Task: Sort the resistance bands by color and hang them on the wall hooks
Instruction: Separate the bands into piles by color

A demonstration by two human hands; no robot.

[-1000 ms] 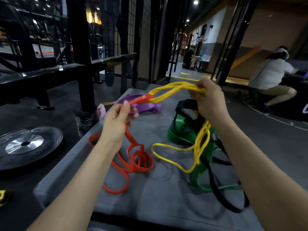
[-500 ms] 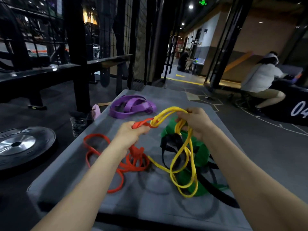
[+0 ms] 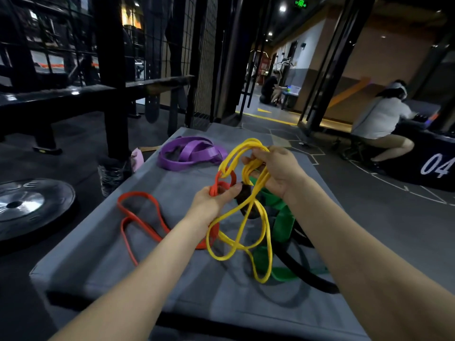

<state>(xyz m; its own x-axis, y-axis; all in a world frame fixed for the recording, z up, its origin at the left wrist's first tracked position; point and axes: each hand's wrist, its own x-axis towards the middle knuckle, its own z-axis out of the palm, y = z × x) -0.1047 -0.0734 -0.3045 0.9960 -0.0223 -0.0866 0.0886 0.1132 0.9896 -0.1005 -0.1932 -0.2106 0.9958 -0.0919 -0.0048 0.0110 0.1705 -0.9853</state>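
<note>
Gym floor w/ a grey mat (image 3: 138,274) lying in front, black rack (image 3: 110,77) standing behind-left and a weight plate (image 3: 32,205) sitting on the floor at left. Left hand (image 3: 211,200) is pinching the red band (image 3: 142,220) at its top loop, fingers curled round it; rest of the red band is trailing over the mat to the left. Right hand (image 3: 275,173) is gripping the yellow band (image 3: 246,232), whose loops are hanging down over the mat; yellow and red seem to be linking at the top, hard to tell. Purple band (image 3: 189,156) is lying coiled at the mat's far end. Green band (image 3: 283,222) and black band (image 3: 300,269) are lying tangled under the right arm. Person in white (image 3: 384,119) is sitting far right.
</note>
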